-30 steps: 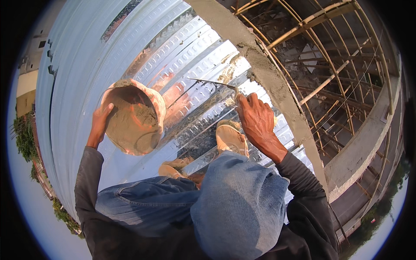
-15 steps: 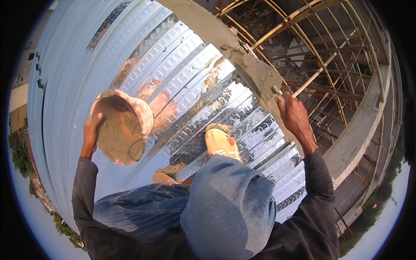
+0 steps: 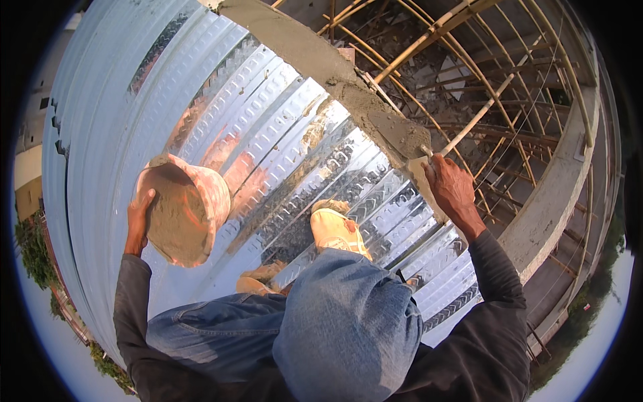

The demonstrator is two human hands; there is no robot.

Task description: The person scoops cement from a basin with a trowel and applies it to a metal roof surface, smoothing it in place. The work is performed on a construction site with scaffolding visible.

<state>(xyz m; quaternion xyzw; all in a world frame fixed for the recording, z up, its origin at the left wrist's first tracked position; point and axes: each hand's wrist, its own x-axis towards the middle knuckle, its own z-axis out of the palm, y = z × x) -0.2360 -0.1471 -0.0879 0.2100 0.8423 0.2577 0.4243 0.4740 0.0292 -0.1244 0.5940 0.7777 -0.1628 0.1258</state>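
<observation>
My left hand [image 3: 138, 220] grips the rim of a round pinkish pan [image 3: 182, 208] half full of grey mortar, held over the corrugated metal roofing [image 3: 268, 127]. My right hand [image 3: 452, 189] is closed on the handle of a trowel [image 3: 420, 164] whose blade presses wet mortar against the concrete ridge beam [image 3: 348, 84] that runs along the sheet's upper edge. A fresh lump of mortar [image 3: 402, 130] lies on the beam just above the trowel. My knees in blue jeans [image 3: 341, 321] and a tan shoe [image 3: 338, 231] rest on the sheet.
Beyond the beam, an open frame of bamboo poles and steel bars [image 3: 482, 87] spans a drop to rubble below. A curved concrete ledge [image 3: 556, 194] borders the right. Trees and ground lie far below the sheet's left edge [image 3: 33, 254].
My right hand swung from the sheet near the pan up and right to the beam with the trowel. The pan in my left hand stayed roughly in place.
</observation>
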